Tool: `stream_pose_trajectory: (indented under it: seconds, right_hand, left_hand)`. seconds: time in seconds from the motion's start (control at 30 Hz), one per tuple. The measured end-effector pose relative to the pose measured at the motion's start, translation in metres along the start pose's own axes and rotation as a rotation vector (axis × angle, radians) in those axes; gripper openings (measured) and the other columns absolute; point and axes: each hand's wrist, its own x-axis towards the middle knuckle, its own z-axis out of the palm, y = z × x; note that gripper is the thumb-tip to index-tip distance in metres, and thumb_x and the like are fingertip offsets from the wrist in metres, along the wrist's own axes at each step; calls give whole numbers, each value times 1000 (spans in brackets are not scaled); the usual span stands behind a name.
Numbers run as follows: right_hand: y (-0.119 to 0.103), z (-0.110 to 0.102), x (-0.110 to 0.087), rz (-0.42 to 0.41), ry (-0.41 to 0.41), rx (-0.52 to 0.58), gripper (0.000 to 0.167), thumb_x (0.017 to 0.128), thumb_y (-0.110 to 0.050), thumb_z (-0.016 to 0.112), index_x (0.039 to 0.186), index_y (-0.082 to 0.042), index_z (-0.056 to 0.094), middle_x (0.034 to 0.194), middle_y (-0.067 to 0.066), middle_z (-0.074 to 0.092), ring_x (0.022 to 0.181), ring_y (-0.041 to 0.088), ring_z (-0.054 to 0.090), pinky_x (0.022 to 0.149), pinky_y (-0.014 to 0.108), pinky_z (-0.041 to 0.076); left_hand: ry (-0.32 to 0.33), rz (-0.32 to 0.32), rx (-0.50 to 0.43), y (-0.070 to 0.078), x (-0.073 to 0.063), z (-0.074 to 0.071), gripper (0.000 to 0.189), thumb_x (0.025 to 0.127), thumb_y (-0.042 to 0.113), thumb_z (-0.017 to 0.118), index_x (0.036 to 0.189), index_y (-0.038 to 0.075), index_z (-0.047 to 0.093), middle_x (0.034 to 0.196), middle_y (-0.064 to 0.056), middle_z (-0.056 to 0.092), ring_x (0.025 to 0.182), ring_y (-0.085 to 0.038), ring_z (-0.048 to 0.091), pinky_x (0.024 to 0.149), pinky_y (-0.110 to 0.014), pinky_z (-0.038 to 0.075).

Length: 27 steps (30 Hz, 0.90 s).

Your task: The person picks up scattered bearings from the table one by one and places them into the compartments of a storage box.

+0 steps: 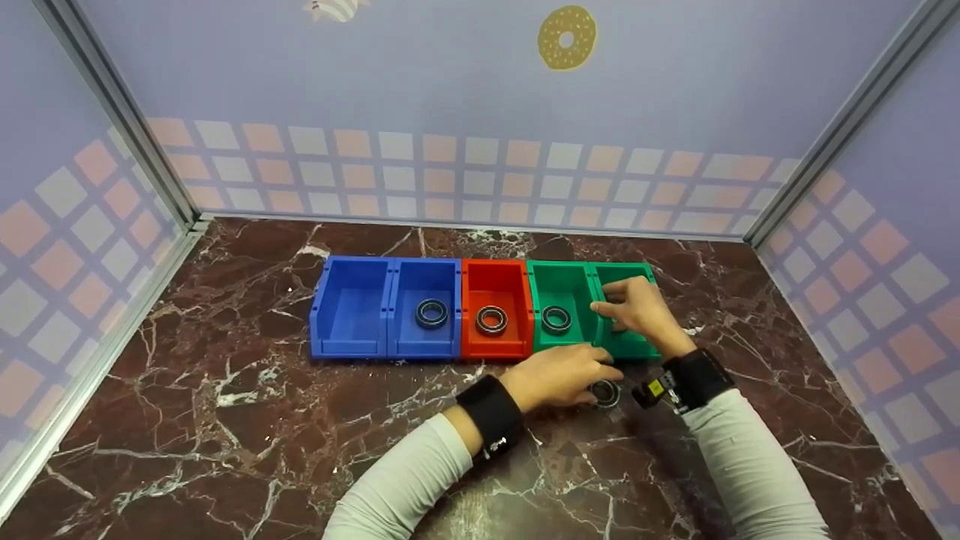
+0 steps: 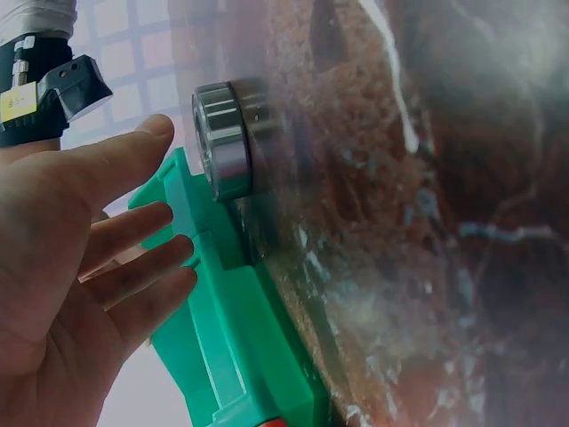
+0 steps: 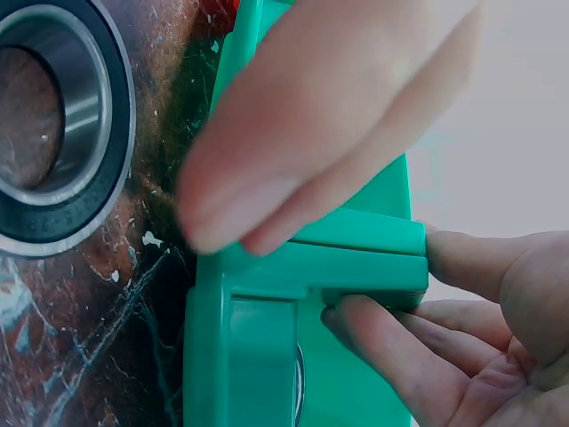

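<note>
A black-and-silver ball bearing (image 1: 604, 393) lies flat on the marbled table in front of the green bins. My left hand (image 1: 562, 377) is beside it, fingers loosely extended; the left wrist view shows a gap between the thumb and this bearing (image 2: 222, 140). At the rightmost green bin (image 1: 634, 346), my right hand (image 1: 637, 309) pinches the divider between the two green bins, thumb on the left side and fingers inside. A shiny curved edge (image 3: 300, 382) shows within that bin in the right wrist view. The left green bin holds another bearing (image 1: 556, 320).
Left of the green bins, a red bin (image 1: 497, 350) and two blue bins join the same row. One bearing (image 1: 491, 320) is in the red bin, another (image 1: 431, 313) in the right blue bin. Patterned panels (image 1: 480, 97) enclose the table at the back and sides.
</note>
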Motion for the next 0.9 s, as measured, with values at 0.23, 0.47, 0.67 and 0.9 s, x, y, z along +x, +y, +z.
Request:
stream_pose_trajectory:
  seconds: [0.23,0.47,0.67,0.9]
  right_hand:
    - [0,-1,-1,-11,-21,28,57,96,-18,65,143,6,45,142,32,50,111,41,66,81,36,62]
    - [1,-1,-1,-15,-18,37,54,96,-16,65,142,4,48,141,31,52,110,41,67,80,37,62]
    - [0,0,-1,-10,-18,27,56,95,-18,66,143,4,47,141,31,51,110,41,66,83,40,61]
    - [2,0,-1,-18,-16,22,57,96,-19,65,143,5,46,142,31,50,112,41,65,83,39,61]
  left_hand:
    - [-33,8,-13,1,5,2,49,92,31,70,139,25,58,139,-1,59,125,-15,58,108,-24,45]
    - [-42,18,-23,2,7,3,48,91,29,72,137,24,60,137,0,61,123,-15,59,107,-23,45]
    - [-43,37,-42,4,10,5,45,90,27,73,134,23,63,133,0,63,120,-15,61,105,-23,46]
    - [-41,47,-49,6,12,8,39,88,23,74,127,24,68,125,2,67,114,-13,63,100,-21,49]
